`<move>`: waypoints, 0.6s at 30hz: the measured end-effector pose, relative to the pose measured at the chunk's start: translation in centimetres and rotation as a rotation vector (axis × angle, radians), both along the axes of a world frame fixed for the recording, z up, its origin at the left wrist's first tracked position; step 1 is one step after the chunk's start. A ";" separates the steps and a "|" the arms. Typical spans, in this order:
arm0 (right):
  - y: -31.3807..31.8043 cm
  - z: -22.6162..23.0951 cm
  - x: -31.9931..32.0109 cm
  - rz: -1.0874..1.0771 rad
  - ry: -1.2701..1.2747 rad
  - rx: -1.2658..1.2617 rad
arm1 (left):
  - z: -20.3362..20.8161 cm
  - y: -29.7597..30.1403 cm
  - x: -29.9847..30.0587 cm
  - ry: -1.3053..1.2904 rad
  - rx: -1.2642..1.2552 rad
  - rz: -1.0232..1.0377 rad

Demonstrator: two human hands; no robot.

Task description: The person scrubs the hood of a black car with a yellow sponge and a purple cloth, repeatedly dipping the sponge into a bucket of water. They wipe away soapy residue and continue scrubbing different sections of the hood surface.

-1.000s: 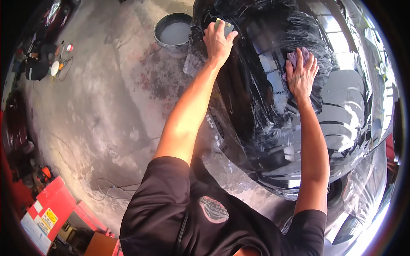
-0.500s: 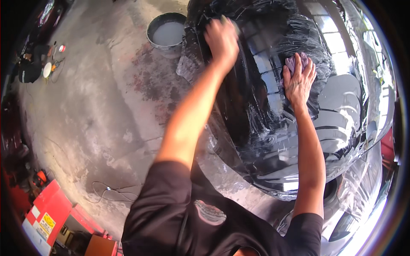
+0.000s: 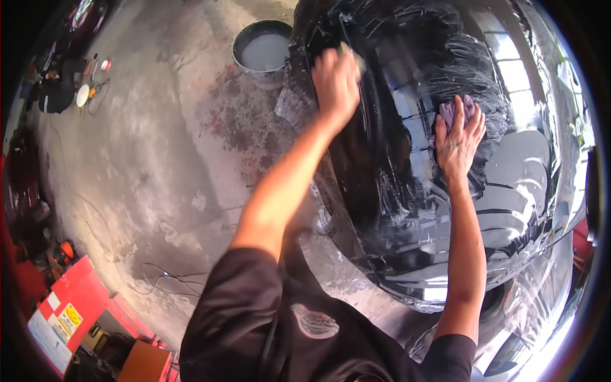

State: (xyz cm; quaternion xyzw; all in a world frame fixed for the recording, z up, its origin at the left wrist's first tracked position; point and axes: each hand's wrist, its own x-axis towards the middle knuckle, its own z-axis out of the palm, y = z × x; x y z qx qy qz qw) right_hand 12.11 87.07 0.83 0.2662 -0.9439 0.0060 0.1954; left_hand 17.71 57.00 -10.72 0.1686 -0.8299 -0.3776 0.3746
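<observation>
Left hand (image 3: 337, 86) is gripping a small blurred block (image 3: 360, 62) poking out ahead, right hand (image 3: 461, 145), well apart, is resting spread over a crumpled purple cloth (image 3: 448, 114), both are lying over a curved black panel (image 3: 394, 137).

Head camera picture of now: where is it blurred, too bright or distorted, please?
In the head view, the left hand is blurred, while the right hand and purple cloth look clearer; in the head view, white glare covers parts of the glossy bodywork, mostly toward the right; the head view's edges bend and its corners go black.
</observation>
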 end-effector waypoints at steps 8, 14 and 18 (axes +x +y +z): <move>1.1 0.0 0.4 -0.013 0.021 0.038 | -2.6 9.0 12.7 0.094 0.218 -0.058; -0.4 -0.1 -0.3 0.043 0.007 -0.001 | -3.2 -3.6 1.5 0.068 0.130 0.059; -0.4 -0.6 -0.1 0.052 0.021 0.007 | -3.5 -4.4 1.0 0.084 0.164 0.154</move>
